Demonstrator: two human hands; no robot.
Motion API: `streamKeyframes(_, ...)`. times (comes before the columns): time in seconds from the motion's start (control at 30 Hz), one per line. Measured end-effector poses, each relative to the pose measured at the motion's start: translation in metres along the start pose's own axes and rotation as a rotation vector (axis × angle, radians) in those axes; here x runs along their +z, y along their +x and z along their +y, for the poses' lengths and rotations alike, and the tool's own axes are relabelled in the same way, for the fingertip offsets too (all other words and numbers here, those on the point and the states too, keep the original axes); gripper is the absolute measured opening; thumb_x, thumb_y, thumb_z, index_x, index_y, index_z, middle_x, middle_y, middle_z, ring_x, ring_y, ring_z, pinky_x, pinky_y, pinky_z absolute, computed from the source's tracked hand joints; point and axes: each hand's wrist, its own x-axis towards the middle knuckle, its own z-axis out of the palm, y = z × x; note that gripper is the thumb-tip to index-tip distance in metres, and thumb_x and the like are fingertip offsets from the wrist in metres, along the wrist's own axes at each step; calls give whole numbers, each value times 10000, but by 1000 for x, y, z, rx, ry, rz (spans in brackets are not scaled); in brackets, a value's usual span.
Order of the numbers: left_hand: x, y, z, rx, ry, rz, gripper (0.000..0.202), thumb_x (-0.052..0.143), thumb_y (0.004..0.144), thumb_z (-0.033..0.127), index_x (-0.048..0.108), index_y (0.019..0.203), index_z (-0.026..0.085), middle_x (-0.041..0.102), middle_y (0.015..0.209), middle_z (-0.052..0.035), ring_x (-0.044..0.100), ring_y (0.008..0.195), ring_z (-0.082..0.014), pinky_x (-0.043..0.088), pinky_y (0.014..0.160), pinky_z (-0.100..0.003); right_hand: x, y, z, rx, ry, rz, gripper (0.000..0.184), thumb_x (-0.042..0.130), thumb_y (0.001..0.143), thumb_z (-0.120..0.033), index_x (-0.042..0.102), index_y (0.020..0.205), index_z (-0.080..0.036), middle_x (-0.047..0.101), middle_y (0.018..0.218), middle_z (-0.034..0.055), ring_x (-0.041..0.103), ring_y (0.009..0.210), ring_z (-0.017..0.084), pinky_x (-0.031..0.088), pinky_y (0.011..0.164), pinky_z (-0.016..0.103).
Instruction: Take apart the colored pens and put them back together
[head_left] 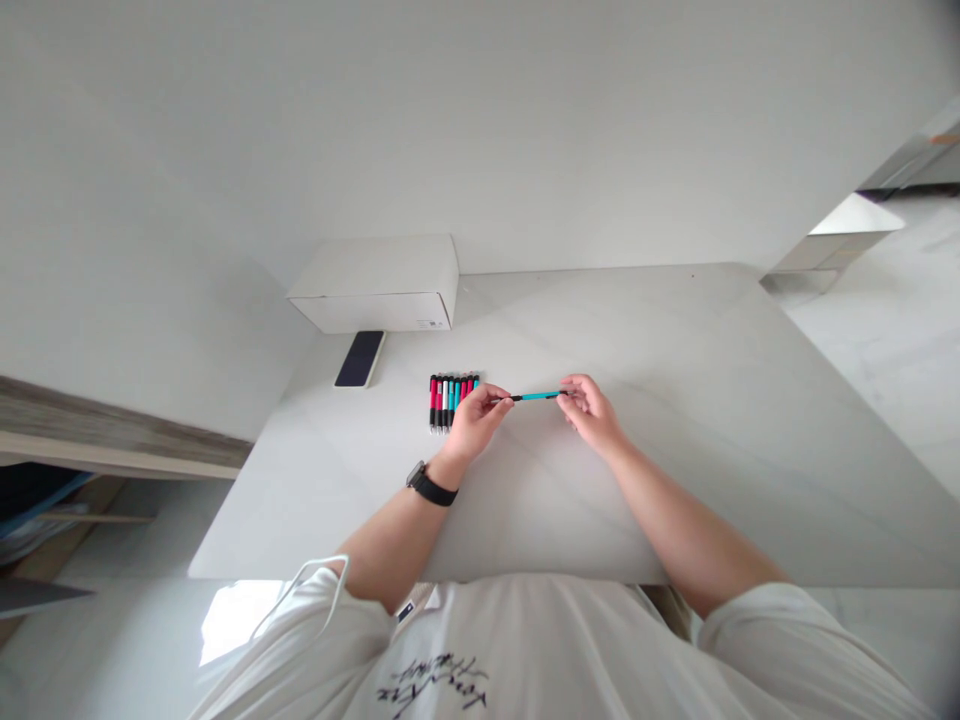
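A teal pen with black ends (pixel 534 396) lies level above the table, held across its length between both hands. My left hand (pixel 480 422) pinches its left end, and my right hand (pixel 591 412) pinches its right end. The fingers hide part of each end. Just left of my left hand, a tight row of several red, black, white and teal pens (pixel 453 400) lies side by side on the white marble-patterned table (pixel 697 400). My left fingers are close to that row, and I cannot tell whether they touch it.
A white cardboard box (pixel 375 285) stands at the table's far edge, with a smartphone in a pale case (pixel 361 359) lying face up in front of it. A black-strapped smartwatch (pixel 427 484) is on my left wrist. A wall runs along the far side.
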Motion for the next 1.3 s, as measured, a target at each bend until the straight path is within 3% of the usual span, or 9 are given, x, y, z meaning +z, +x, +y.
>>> streamKeyframes(0.2, 1, 0, 1, 8, 7, -3, 309, 776, 890, 441, 684, 1025, 178, 711, 913, -57, 675, 816, -150, 524, 731, -262, 1, -1, -2, 46, 20, -42, 383, 633, 920, -636, 620, 1016, -265, 678, 815, 12, 535, 543, 127, 448, 457, 248)
streamKeyframes(0.4, 0, 0, 2, 1, -9, 0, 308, 773, 894, 446, 687, 1027, 181, 717, 922, -60, 683, 826, -154, 535, 751, -270, 1, 2, 2, 44, 65, -21, 459, 680, 891, -630, 586, 1189, -294, 677, 915, 10, 571, 579, 133, 473, 442, 243)
streamKeyframes(0.57, 0, 0, 0, -4, -12, 8, 303, 776, 893, 436, 691, 1042, 186, 722, 946, -62, 686, 842, -152, 539, 775, -272, 0, 1, 0, 39, 48, -35, 391, 612, 936, -640, 617, 985, -252, 644, 781, 4, 543, 556, 123, 465, 457, 235)
streamKeyframes(0.73, 1, 0, 1, -5, -16, 17, 318, 781, 885, 447, 690, 1038, 183, 723, 943, -65, 688, 840, -156, 547, 776, -277, 0, 2, 0, 30, 113, -19, 477, 726, 858, -613, 564, 1164, -286, 660, 906, 3, 619, 625, 144, 513, 481, 250)
streamKeyframes(0.87, 1, -2, 5, 3, -1, 8, 316, 770, 892, 446, 684, 1043, 182, 721, 942, -67, 690, 837, -161, 550, 771, -283, 0, 1, -1, 66, 85, -67, 411, 666, 902, -629, 619, 1072, -258, 661, 824, 10, 608, 611, 147, 520, 495, 261)
streamKeyframes(1.07, 4, -5, 12, 102, 244, -12, 206, 751, 899, 382, 689, 992, 208, 725, 961, -52, 687, 863, -176, 545, 804, -308, 0, 1, 0, 31, 95, -39, 423, 694, 884, -623, 620, 1076, -253, 720, 915, 41, 638, 666, 164, 556, 557, 292)
streamKeyframes(1.3, 15, -4, 18, 242, 544, -62, 159, 761, 897, 345, 729, 1013, 242, 734, 897, -47, 666, 851, -212, 519, 785, -338, -1, 1, 1, -5, 94, -43, 395, 707, 893, -576, 629, 1106, -252, 653, 811, 5, 653, 681, 174, 566, 572, 296)
